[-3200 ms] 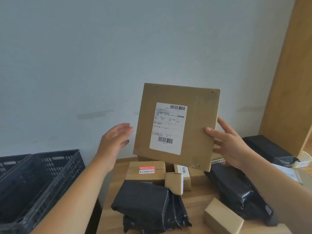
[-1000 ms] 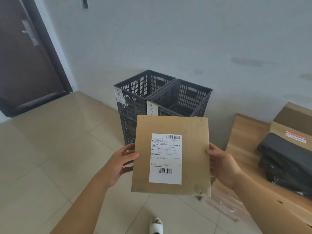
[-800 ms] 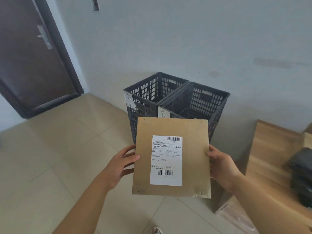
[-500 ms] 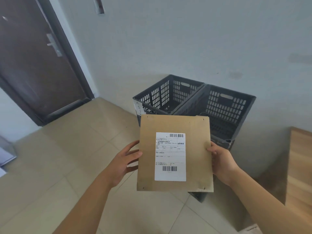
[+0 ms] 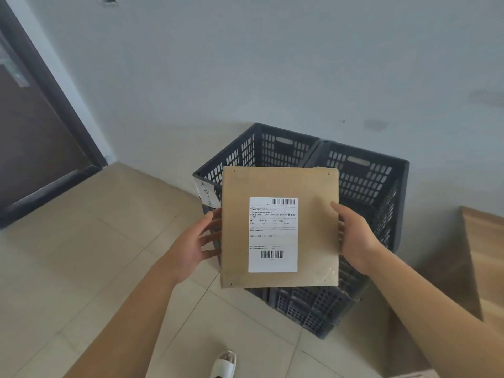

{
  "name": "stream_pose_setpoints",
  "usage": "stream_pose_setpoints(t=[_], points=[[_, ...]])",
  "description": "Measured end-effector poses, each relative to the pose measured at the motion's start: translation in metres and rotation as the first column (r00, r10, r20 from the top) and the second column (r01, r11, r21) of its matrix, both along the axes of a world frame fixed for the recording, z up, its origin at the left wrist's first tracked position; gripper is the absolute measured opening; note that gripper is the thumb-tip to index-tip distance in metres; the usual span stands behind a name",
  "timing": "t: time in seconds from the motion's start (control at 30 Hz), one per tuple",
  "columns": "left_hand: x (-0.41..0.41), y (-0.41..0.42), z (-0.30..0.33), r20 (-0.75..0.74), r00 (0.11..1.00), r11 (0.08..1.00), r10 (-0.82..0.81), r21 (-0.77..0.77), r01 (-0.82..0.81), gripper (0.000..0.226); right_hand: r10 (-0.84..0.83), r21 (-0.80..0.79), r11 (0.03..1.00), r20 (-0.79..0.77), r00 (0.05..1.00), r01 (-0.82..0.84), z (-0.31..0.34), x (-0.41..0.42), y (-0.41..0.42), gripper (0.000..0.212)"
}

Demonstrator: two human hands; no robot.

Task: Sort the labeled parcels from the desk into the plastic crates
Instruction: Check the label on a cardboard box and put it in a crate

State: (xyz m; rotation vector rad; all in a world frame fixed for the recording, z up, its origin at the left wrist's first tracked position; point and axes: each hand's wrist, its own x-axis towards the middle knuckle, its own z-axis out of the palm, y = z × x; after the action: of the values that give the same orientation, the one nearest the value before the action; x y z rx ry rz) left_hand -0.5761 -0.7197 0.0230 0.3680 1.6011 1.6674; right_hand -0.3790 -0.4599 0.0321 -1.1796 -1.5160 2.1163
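Nearest me, a white shoe (image 5: 225,364) on the tiled floor (image 5: 81,268). I see a flat cardboard parcel (image 5: 313,236) held upright, white label (image 5: 273,234) facing me, in the air in front of two dark plastic crates (image 5: 368,186). Left hand (image 5: 195,245) touches its left edge with fingers straight; right hand (image 5: 354,237) grips the right edge, thumb over the front. Desk corner (image 5: 482,255) at right; door (image 5: 30,126) far left.
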Motion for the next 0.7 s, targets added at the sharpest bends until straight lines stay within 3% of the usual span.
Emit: stream_pose_setpoints(t=[0.3, 0.43, 0.63, 0.7], points=[[-0.122, 0.096, 0.054, -0.057, 0.963, 0.96, -0.263, 0.086, 0.268, 0.063, -0.277, 0.142, 0.946, -0.099, 0.956, 0.29, 0.077, -0.065, 0.038, 0.062], [-0.148, 0.13, 0.061, -0.093, 0.907, 0.898, -0.41, 0.133, 0.419, 0.069, -0.411, 0.148, 0.891, -0.135, 0.902, 0.429, 0.081, -0.072, 0.04, 0.09], [-0.153, 0.178, 0.052, -0.119, 0.841, 0.833, -0.527, 0.121, 0.539, 0.051, -0.515, 0.116, 0.838, -0.155, 0.843, 0.533, 0.062, -0.066, 0.035, 0.05], [-0.151, 0.195, 0.048, -0.139, 0.814, 0.807, -0.564, 0.114, 0.579, 0.046, -0.546, 0.121, 0.819, -0.138, 0.827, 0.561, 0.06, -0.061, 0.039, 0.051]])
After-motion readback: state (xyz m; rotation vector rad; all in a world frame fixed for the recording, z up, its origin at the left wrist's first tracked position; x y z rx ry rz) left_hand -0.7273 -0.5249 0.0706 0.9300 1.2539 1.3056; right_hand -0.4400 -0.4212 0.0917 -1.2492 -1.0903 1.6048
